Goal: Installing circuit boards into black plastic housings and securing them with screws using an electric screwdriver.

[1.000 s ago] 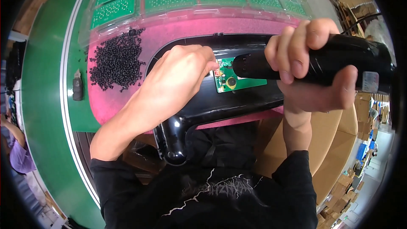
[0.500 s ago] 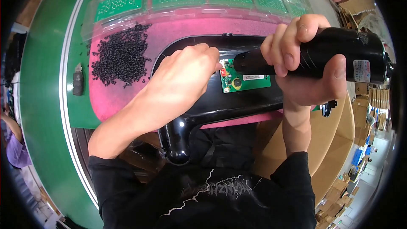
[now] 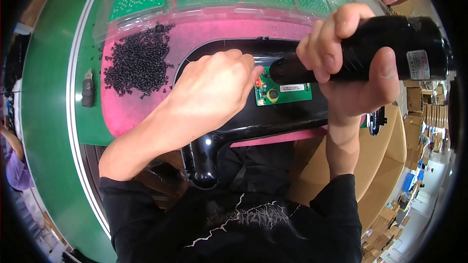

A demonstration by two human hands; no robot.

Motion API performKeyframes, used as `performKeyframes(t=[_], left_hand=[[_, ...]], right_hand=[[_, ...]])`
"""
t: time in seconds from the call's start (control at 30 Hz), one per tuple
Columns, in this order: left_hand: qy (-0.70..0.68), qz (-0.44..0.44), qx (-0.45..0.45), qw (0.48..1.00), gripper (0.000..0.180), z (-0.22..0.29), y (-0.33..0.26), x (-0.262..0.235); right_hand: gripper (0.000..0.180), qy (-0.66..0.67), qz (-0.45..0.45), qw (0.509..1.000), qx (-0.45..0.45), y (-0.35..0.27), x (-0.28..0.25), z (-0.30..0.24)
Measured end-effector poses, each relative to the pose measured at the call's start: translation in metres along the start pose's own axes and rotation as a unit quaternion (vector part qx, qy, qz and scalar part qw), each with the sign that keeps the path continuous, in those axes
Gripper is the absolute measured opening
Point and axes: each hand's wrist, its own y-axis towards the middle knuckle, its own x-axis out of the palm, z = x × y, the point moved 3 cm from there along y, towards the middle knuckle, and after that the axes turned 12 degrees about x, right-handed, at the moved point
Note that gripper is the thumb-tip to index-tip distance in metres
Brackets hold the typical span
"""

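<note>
A black electric screwdriver point(image 3: 390, 53) lies in the grip of my right hand point(image 3: 346, 63), its nose pointing left over the upper part of a green circuit board point(image 3: 292, 96). The board sits inside a glossy black plastic housing point(image 3: 263, 125) with a stubby leg toward me. Over the board's left edge is my left hand point(image 3: 214, 90), closed with the fingertips pinched. Whatever is between those fingertips is hidden. The screwdriver's tip is also out of sight near the board.
A heap of small black screws point(image 3: 137, 61) lies on the pink mat point(image 3: 131, 112). Behind it stands a clear plastic tray point(image 3: 204, 14) of green circuit boards. A small dark tool point(image 3: 88, 92) rests at left on the green table point(image 3: 48, 68). A cardboard box point(image 3: 370, 160) stands at right.
The screwdriver's rear end has risen with my right hand, tilting the tool more. My left hand has barely shifted, and its fingertips stay by the board's left edge.
</note>
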Motion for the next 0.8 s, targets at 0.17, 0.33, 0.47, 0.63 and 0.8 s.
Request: performKeyframes(t=[0.17, 0.33, 0.47, 0.63, 0.8], left_hand=[[0.014, 0.033, 0.009, 0.999, 0.023, -0.004, -0.003, 0.001], [-0.005, 0.009, 0.029, 1.0, 0.017, -0.006, -0.004, 0.0], [0.019, -0.003, 0.041, 0.999, 0.015, -0.009, -0.004, 0.002], [0.027, 0.008, 0.033, 0.999, 0.014, -0.006, -0.004, 0.002], [0.0, 0.004, 0.021, 1.0, 0.013, -0.007, -0.003, 0.0]], right_hand=[[0.055, 0.104, -0.2, 0.974, -0.028, 0.017, -0.008, 0.01], [0.056, 0.107, -0.202, 0.973, -0.027, 0.015, -0.004, 0.012], [0.056, 0.1, -0.204, 0.973, -0.034, 0.011, 0.003, 0.011], [0.059, -0.031, -0.112, 0.993, -0.007, 0.01, 0.011, 0.006], [0.06, 0.014, -0.115, 0.993, 0.015, 0.006, 0.003, 0.009]])
